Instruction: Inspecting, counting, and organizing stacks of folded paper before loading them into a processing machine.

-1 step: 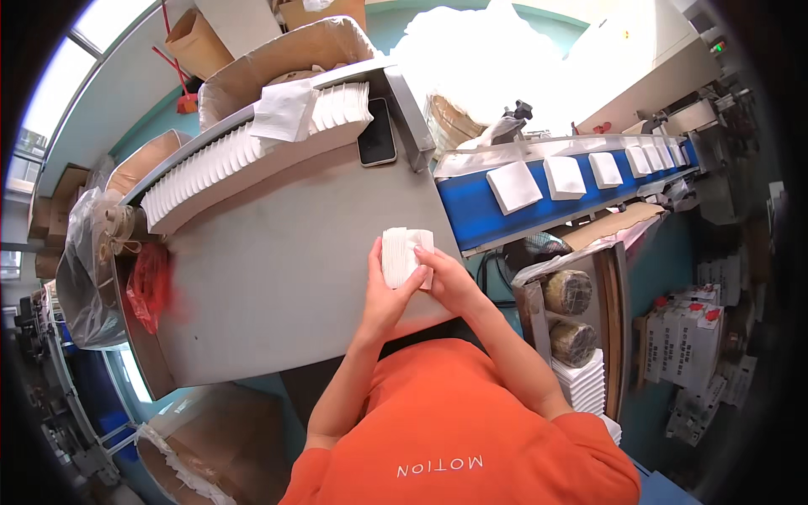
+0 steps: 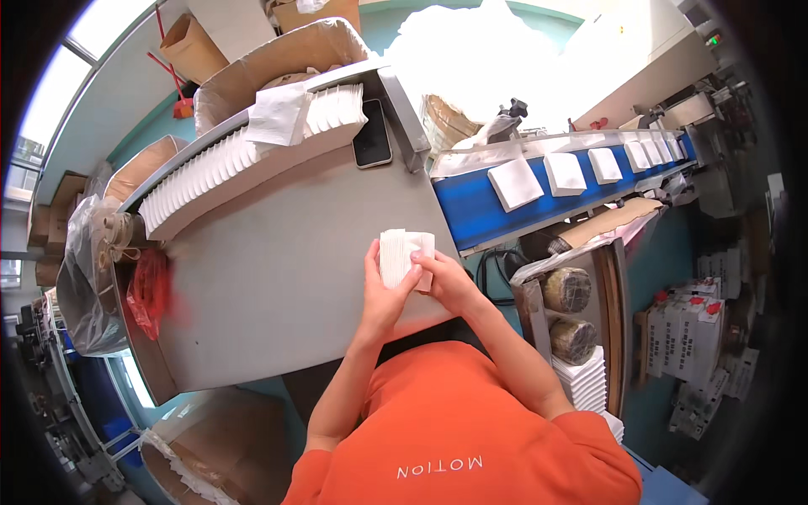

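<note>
Between my two hands, above the near right part of the grey table [image 2: 278, 278], I hold a small stack of folded white paper napkins [image 2: 394, 261]. My left hand [image 2: 384, 295] is closed around its left and near side. My right hand [image 2: 446, 279] grips the right side, its thumb lying on the outer napkin. Along the table's far edge stands a long row of white napkin stacks [image 2: 202, 189], with one loose napkin [image 2: 278, 116] lying on top. Stacks of white napkins [image 2: 515, 184] sit spaced out on a blue conveyor belt [image 2: 471, 210] to the right.
A black phone [image 2: 371, 139] lies by the table's far right corner. A red plastic bag [image 2: 151, 290] hangs at the left edge. Cardboard boxes [image 2: 219, 438] stand below and behind the table. On the right, a shelf holds wrapped rolls [image 2: 566, 289] and more stacked napkins [image 2: 581, 383].
The view has shifted slightly. My hands keep the same hold on the napkin stack, and the stacks on the belt sit almost where they were.
</note>
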A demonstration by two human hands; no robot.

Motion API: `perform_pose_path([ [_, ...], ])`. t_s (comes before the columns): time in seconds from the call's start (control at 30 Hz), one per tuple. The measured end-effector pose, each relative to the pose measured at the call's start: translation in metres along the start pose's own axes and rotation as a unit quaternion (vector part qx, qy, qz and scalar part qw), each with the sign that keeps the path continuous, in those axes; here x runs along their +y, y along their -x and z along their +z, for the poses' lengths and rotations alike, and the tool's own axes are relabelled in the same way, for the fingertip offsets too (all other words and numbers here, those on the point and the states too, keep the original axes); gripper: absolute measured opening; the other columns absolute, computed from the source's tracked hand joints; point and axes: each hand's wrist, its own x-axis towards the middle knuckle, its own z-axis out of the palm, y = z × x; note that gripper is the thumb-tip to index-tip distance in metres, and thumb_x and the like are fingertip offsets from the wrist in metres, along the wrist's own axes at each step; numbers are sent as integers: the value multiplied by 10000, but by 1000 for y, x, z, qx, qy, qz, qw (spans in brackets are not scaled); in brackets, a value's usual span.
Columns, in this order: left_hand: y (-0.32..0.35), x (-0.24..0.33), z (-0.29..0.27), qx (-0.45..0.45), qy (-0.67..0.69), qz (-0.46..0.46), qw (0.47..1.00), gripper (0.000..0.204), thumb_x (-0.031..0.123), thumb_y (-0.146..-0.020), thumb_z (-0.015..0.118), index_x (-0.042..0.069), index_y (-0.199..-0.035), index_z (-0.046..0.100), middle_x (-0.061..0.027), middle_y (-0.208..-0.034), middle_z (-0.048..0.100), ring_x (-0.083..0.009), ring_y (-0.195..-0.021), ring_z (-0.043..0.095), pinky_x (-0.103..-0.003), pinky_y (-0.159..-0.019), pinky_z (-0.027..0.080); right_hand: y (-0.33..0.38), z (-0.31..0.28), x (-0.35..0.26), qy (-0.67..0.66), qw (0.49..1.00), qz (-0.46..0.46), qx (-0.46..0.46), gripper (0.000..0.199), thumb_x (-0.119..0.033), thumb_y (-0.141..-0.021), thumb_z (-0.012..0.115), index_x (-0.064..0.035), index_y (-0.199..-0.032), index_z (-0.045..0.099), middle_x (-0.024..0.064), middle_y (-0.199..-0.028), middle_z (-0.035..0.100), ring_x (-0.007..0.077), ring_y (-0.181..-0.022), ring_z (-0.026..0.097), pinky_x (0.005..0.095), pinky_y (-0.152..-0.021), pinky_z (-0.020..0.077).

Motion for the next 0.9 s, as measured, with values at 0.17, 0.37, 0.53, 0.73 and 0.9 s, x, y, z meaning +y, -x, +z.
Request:
perform_pose_path([
  [0.17, -28, -8, 6, 23, -324, 284, 902, 463, 119, -952, 556, 117, -1401, 444, -169, -1374, 485, -313, -1299, 427, -453, -1048, 348, -9, -41, -18, -68, 962, -207, 165, 406, -166, -925, 641, 55, -1233, 495, 125, -1084, 638, 171, -936, 635, 320, -832, 526],
  [0.37, -72, -26, 56, -103, -658, 377, 643, 660, 399, -902, 634, 110, -1453, 414, -192, -1584, 221, -373, -1482, 146, -625, -1103, 135, 77, -28, 4, 161, 885, -370, 233, 377, -213, -909, 672, -8, -1200, 546, 98, -1089, 620, 166, -932, 618, 302, -780, 515],
  [0.53, 26, 15, 211, -469, -433, 402, 657, 839, 273, -723, 822, 180, -1449, 413, -147, -1500, 363, -399, -1283, 437, -459, -1034, 410, 237, -58, 48, 194, 824, -442, 296, 195, -94, -890, 681, -46, -1059, 598, 59, -1029, 593, 137, -835, 599, 278, -675, 498],
  [0.73, 26, 14, 315, -584, -518, 339, 525, 894, 89, -572, 827, 158, -1387, 468, -182, -1241, 521, -379, -1133, 550, -427, -965, 471, 461, -186, 132, 440, 409, -226, 767, 228, -208, -797, 760, -65, -833, 587, 160, -1194, 526, 355, -1124, 473, 471, -885, 383],
  [0.9, 64, -9, 385, -664, -522, 370, 387, 1002, -40, -551, 806, 169, -1443, 400, -184, -1342, 460, -371, -1246, 482, -414, -1021, 452, 487, -220, 167, 461, 420, -132, 770, 242, -332, -909, 633, -142, -1053, 675, 197, -1495, 341, 400, -1402, 257, 588, -1041, 262],
])
